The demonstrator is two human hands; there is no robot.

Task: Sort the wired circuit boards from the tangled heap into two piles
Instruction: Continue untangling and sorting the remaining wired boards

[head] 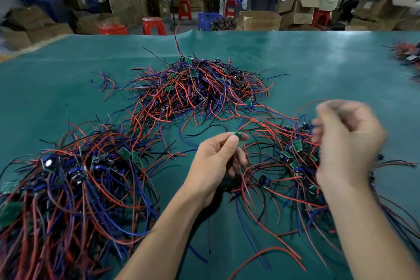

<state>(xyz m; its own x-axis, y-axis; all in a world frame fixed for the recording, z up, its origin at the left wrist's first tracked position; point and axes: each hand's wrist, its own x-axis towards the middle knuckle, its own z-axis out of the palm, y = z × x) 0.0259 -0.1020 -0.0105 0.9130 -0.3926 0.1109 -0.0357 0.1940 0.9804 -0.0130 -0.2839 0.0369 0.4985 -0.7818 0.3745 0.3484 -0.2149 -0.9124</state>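
A tangled heap (197,88) of small green circuit boards with red, blue and black wires lies at the middle back of the green table mat (318,57). One sorted pile (75,179) spreads at the near left, another pile (293,161) at the near right. My left hand (218,161) pinches a small green circuit board (238,135) between thumb and forefinger, its wires hanging down. My right hand (347,141) is raised over the right pile and blurred by motion; its fingers are curled, and whether they hold anything cannot be made out.
More wired parts (406,54) lie at the table's far right edge. Beyond the table stand red stools (153,26), a blue crate (208,20), cardboard boxes (259,20) and people at benches.
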